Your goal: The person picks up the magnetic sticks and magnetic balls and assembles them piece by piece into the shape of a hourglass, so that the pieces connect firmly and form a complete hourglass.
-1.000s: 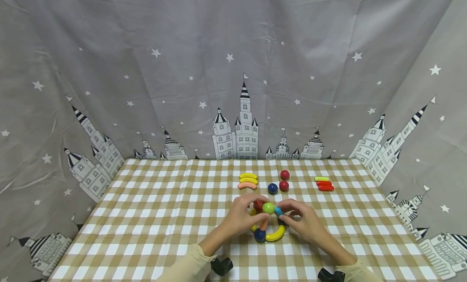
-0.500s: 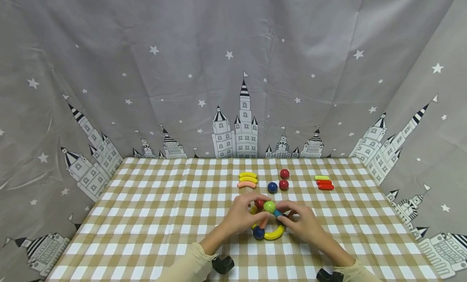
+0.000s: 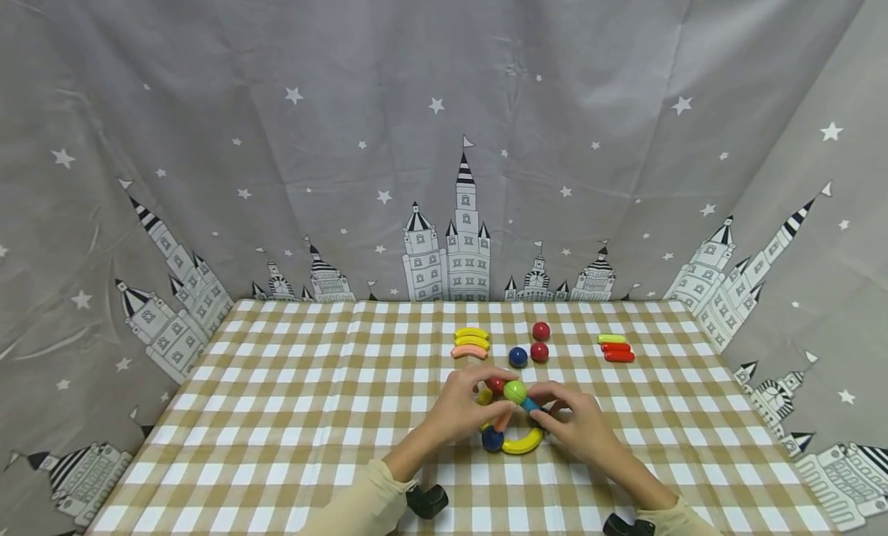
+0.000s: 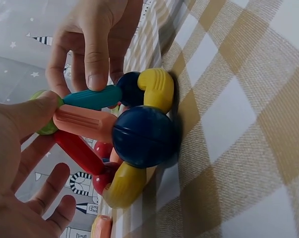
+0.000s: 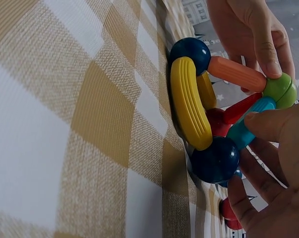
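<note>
Magnetic balls and rods form a small pyramid frame on the checked cloth. At its top is a green ball [image 5: 280,90], pinched between the thumb and fingers of my left hand [image 3: 454,409]. My right hand [image 3: 583,424] grips a teal rod [image 5: 251,121], which runs from the green ball down to a dark blue ball [image 5: 216,159]. An orange rod [image 4: 85,122] reaches from the top to another dark blue ball [image 4: 144,136], and a red rod [image 4: 80,152] to a red ball [image 4: 107,176]. Curved yellow rods [image 5: 190,106] link the base balls.
Behind the hands lie curved yellow rods [image 3: 472,333] with a curved orange rod [image 3: 469,352], a loose blue ball [image 3: 518,357] and red balls [image 3: 539,352]. Further right are red rods [image 3: 619,356] and a light green rod [image 3: 611,338]. A grey curtain [image 3: 312,173] hangs behind.
The green ball has shifted slightly right in the left hand's pinch, and the teal rod lines up with it more. Both hands stay nearly in place; the head view has shifted slightly.
</note>
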Demonstrator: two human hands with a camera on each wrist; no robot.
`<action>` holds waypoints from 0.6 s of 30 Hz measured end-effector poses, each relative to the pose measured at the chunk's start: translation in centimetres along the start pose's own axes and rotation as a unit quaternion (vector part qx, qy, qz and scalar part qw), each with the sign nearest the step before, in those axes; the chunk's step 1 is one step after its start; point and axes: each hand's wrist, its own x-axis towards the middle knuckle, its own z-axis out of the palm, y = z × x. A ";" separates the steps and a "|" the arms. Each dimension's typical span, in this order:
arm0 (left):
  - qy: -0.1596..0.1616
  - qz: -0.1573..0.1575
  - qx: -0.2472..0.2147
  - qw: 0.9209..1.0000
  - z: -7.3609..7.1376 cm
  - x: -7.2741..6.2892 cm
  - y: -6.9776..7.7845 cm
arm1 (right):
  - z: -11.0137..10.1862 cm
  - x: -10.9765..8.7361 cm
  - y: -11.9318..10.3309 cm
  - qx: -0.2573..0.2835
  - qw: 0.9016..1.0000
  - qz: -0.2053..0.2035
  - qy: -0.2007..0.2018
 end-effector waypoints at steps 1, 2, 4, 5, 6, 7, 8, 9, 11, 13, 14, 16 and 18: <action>0.001 -0.003 -0.001 1.000 0.0 0.0 0.0 | 0.0 0.0 0.0 0.001 1.000 0.001 0.000; 0.002 -0.006 -0.001 1.000 0.0 -0.1 0.0 | 0.0 0.0 0.0 0.001 1.000 0.002 0.000; 0.005 -0.013 -0.005 1.000 0.0 -0.1 0.0 | 0.0 -0.1 0.0 0.002 1.000 0.005 -0.002; 0.006 -0.016 -0.007 1.000 0.0 -0.2 0.0 | -0.1 -0.1 0.0 0.001 1.000 0.006 -0.003; 0.007 -0.016 -0.007 1.000 0.1 -0.2 0.0 | -0.1 -0.1 0.0 0.001 1.000 0.004 -0.004; 0.008 -0.016 -0.007 1.000 0.1 -0.2 0.0 | -0.3 -0.1 0.0 -0.001 1.000 0.002 -0.005; 0.009 -0.015 -0.007 1.000 0.1 -0.2 0.0 | -0.4 -0.1 0.0 -0.004 1.000 0.000 -0.005; 0.011 -0.012 -0.007 1.000 0.1 -0.2 -0.1 | -0.6 0.0 0.1 -0.010 1.000 -0.002 -0.005; 0.013 -0.008 -0.004 1.000 0.2 -0.3 -0.1 | -1.2 0.1 0.1 -0.023 1.000 -0.006 -0.001; 0.014 -0.006 -0.005 1.000 0.2 -0.3 -0.1 | -1.9 0.1 0.2 -0.046 0.999 -0.006 0.005; 0.015 -0.007 -0.006 1.000 0.2 -0.4 -0.1 | -2.3 0.2 0.3 -0.057 0.998 -0.006 0.009; 0.016 -0.013 -0.009 1.000 0.2 -0.4 -0.1 | -3.2 0.2 0.5 -0.074 0.997 -0.010 0.017; 0.015 -0.019 -0.010 1.000 0.2 -0.4 -0.2 | -4.1 0.1 0.8 -0.093 0.995 -0.021 0.026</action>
